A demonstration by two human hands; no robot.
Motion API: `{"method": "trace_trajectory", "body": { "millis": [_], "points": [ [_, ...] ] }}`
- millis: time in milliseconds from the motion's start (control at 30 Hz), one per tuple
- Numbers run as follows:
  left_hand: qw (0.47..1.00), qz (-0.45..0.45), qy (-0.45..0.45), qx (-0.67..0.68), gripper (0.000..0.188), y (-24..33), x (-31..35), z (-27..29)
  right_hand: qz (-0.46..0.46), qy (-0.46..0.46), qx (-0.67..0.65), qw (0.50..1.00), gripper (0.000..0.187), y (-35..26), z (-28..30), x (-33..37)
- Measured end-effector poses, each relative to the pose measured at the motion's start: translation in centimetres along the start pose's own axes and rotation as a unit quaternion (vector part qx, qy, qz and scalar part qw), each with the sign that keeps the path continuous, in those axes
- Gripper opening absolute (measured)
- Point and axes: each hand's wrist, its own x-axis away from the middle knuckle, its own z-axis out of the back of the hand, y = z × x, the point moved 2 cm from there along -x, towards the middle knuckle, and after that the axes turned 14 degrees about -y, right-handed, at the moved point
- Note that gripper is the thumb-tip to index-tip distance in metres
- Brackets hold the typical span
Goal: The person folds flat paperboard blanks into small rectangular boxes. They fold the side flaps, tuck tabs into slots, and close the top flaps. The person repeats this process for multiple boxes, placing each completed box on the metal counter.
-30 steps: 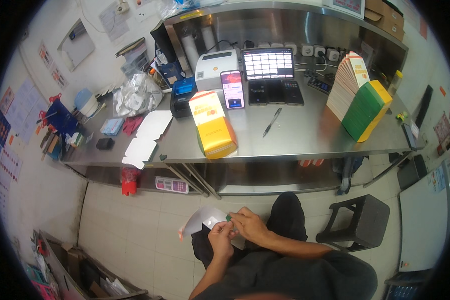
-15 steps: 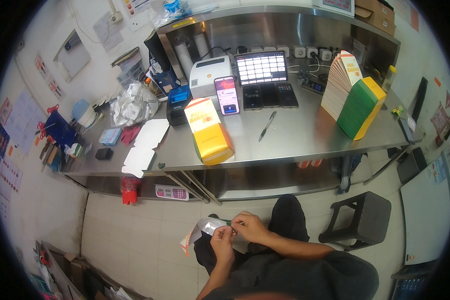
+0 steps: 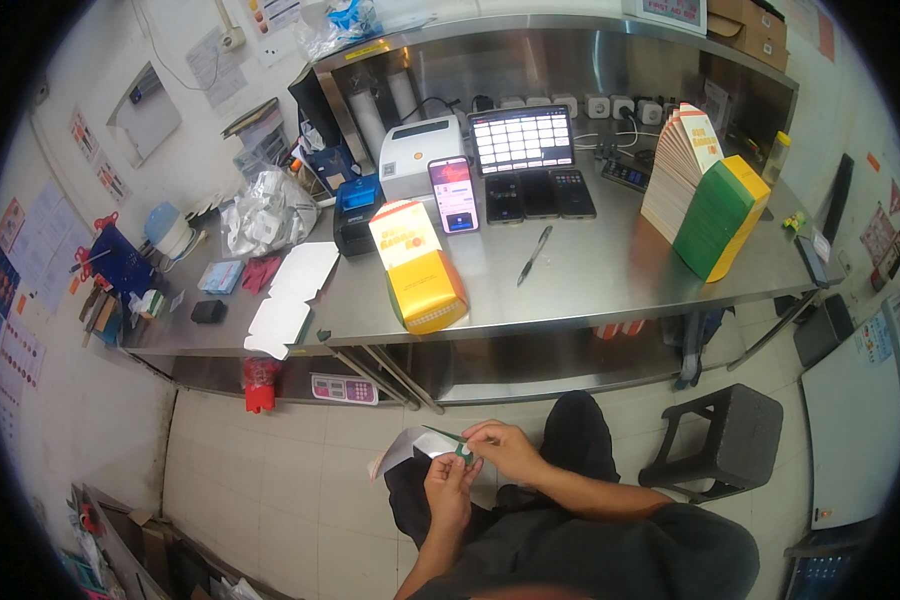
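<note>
Above my lap, both hands work on a paper carton (image 3: 402, 450) with a shiny pale inner side and a green end. My left hand (image 3: 449, 488) pinches the green end from below. With bent fingers, my right hand (image 3: 504, 449) grips the same end from the right. The carton's other end sticks out to the left, past my knee. On the steel table (image 3: 490, 290) stands a yellow and green carton (image 3: 425, 290) with a white printed top. Stacked flat cartons (image 3: 678, 175) lean at the right, beside a green and yellow bundle (image 3: 722, 218).
A phone (image 3: 454, 195) stands before a white label printer (image 3: 420, 155), near a tablet (image 3: 523, 135) and several dark phones. A pen (image 3: 535, 255) and a white unfolded carton (image 3: 290, 295) lie on the table. A black stool (image 3: 715, 435) is on the floor at right.
The carton has turned in my hands, and more of its green end shows. Its orange-edged left end has tipped upward. My right hand has shifted slightly.
</note>
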Motion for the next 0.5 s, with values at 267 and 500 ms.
{"method": "trace_trajectory", "body": {
  "millis": [267,500],
  "points": [
    [1.0,-0.01,-0.015,0.002,0.009,-0.07,-0.12,-0.06,0.011,0.041,0.009,0.999,0.013,-0.09,-0.47,0.28],
    [1.0,-0.017,-0.006,0.018,0.017,0.28,0.12,-0.45,0.027,0.016,0.005,0.999,0.012,0.0,-0.78,0.45]
  ]
}}
